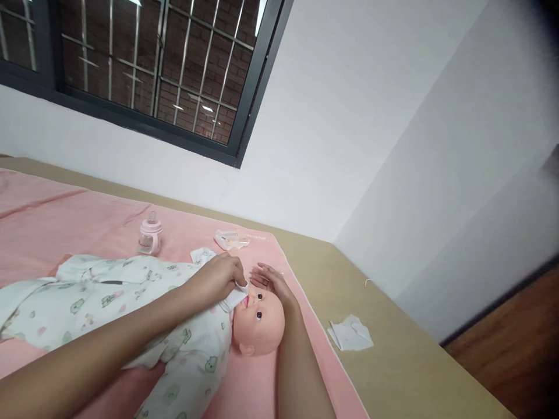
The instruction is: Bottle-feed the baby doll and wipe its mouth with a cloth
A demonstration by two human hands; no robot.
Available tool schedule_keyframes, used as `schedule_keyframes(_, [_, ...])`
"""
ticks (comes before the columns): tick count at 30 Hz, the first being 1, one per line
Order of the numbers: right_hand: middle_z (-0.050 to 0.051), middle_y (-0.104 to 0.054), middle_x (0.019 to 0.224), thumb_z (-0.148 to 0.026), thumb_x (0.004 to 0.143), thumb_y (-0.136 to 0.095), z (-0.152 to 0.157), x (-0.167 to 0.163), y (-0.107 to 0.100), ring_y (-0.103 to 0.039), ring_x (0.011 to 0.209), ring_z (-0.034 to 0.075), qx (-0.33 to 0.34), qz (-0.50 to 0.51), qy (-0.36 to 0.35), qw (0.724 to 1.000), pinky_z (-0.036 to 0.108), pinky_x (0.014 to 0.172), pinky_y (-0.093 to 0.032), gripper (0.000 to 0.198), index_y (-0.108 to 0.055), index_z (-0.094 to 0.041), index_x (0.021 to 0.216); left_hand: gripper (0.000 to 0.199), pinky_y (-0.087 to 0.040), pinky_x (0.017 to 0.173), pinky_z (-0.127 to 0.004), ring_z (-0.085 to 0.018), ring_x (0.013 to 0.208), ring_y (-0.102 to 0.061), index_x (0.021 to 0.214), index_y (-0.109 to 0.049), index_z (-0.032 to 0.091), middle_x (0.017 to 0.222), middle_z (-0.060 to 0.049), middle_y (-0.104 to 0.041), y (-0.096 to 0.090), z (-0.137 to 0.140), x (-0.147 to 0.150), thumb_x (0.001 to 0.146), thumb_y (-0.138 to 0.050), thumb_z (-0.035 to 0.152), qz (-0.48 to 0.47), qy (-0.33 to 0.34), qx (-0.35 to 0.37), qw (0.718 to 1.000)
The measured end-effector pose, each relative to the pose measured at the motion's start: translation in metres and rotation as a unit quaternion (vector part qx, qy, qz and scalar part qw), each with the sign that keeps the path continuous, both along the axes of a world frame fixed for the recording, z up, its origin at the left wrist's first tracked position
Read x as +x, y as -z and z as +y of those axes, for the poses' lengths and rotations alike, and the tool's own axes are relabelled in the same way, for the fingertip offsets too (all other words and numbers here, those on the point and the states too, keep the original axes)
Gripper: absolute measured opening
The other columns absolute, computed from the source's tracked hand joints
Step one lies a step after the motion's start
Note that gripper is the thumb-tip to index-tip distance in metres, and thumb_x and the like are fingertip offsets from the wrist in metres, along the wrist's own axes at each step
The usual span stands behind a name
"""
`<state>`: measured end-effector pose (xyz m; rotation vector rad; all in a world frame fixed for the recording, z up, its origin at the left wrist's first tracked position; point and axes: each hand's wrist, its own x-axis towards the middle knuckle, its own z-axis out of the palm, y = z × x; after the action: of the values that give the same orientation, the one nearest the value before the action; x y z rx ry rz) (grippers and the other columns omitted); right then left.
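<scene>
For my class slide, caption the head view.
Left hand pinches a white cloth or tissue by the mouth of a doll; right hand curves beside its head.

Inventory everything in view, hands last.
Painted walls: 2+, white, background
Barred rectangular window: 1, dark-framed, upper left
Brick wall: 1, brown, beyond window
Wooden panel: 1, brown, lower right
Flat tabletop: 1, tan, along walls
Cloth blanket: 1, pink, on tabletop
Bald plastic doll: 1, peach, lying on blanket
Printed outfit: 1, white, on doll
Thin cloth-like piece: 1, white, at doll's mouth
Handled baby bottle: 1, clear-pink, upright on blanket
Plastic packet: 1, clear, right of bottle
Crumpled tissue: 1, white, tabletop's right
Forearms: 2, bare, lower frame
Left hand: 1, bare, holding cloth-like piece
Right hand: 1, bare, beside doll's head
</scene>
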<state>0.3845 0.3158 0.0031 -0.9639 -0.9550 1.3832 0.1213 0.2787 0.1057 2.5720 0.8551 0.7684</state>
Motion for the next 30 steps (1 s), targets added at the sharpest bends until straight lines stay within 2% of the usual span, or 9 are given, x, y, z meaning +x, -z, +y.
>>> schedule_keyframes(4, [0.006,-0.072,0.103,-0.035,0.07,-0.079,0.0,0.0,0.0,-0.068,0.101,0.022,-0.006,-0.001,0.003,1.0,0.042,0.101,-0.049,0.038,-0.065,-0.024,0.103,0.04,-0.045,0.084,-0.029,-0.018,0.088,-0.06,0.078,-0.076,0.02,0.091,-0.004,-0.069,-0.001,0.0,-0.001,0.071,-0.045,-0.004,-0.024,0.002,0.014,1.0])
schedule_keyframes(9, [0.006,-0.072,0.104,-0.035,0.07,-0.079,0.0,-0.001,0.0,-0.068,0.101,0.022,-0.005,-0.008,0.007,1.0,0.042,0.1,-0.049,0.038,-0.065,-0.024,0.103,0.04,-0.045,0.08,-0.023,-0.014,0.087,-0.063,0.077,-0.076,0.018,0.097,-0.003,-0.068,-0.007,-0.005,-0.003,0.071,-0.043,-0.004,-0.047,0.023,-0.073,0.996])
schedule_keyframes(12, [0.006,-0.072,0.103,-0.035,0.069,-0.079,0.001,0.0,0.0,-0.068,0.1,0.022,-0.006,-0.007,0.006,1.0,0.042,0.1,-0.049,0.04,-0.065,-0.023,0.105,0.043,-0.044,0.079,-0.021,-0.013,0.087,-0.063,0.077,-0.076,0.019,0.099,-0.002,-0.067,-0.008,-0.009,-0.003,0.07,-0.041,-0.005,-0.037,0.039,-0.092,0.994])
schedule_keyframes(16, [0.006,-0.072,0.102,-0.034,0.069,-0.08,0.002,0.0,0.001,-0.068,0.1,0.022,-0.006,0.0,0.002,1.0,0.043,0.101,-0.049,0.042,-0.064,-0.022,0.106,0.044,-0.044,0.078,-0.021,-0.012,0.085,-0.063,0.078,-0.077,0.019,0.101,-0.002,-0.066,-0.008,-0.012,-0.003,0.07,-0.04,-0.004,-0.019,0.054,-0.094,0.994])
schedule_keyframes(25, [0.007,-0.072,0.102,-0.032,0.069,-0.079,-0.001,-0.002,-0.004,-0.069,0.099,0.023,-0.015,-0.012,0.012,1.0,0.042,0.102,-0.048,0.038,-0.064,-0.021,0.102,0.042,-0.043,0.077,-0.022,-0.013,0.088,-0.062,0.079,-0.076,0.02,0.101,-0.002,-0.066,-0.008,-0.01,-0.003,0.073,-0.04,-0.002,-0.021,0.023,-0.099,0.995])
schedule_keyframes(30, [0.007,-0.073,0.097,-0.031,0.069,-0.079,-0.002,-0.004,-0.006,-0.069,0.097,0.023,-0.014,-0.019,0.018,1.0,0.041,0.101,-0.049,0.036,-0.065,-0.021,0.1,0.043,-0.042,0.078,-0.023,-0.015,0.089,-0.061,0.081,-0.077,0.021,0.098,-0.002,-0.064,-0.007,-0.008,-0.003,0.074,-0.041,-0.002,-0.003,0.004,-0.079,0.997])
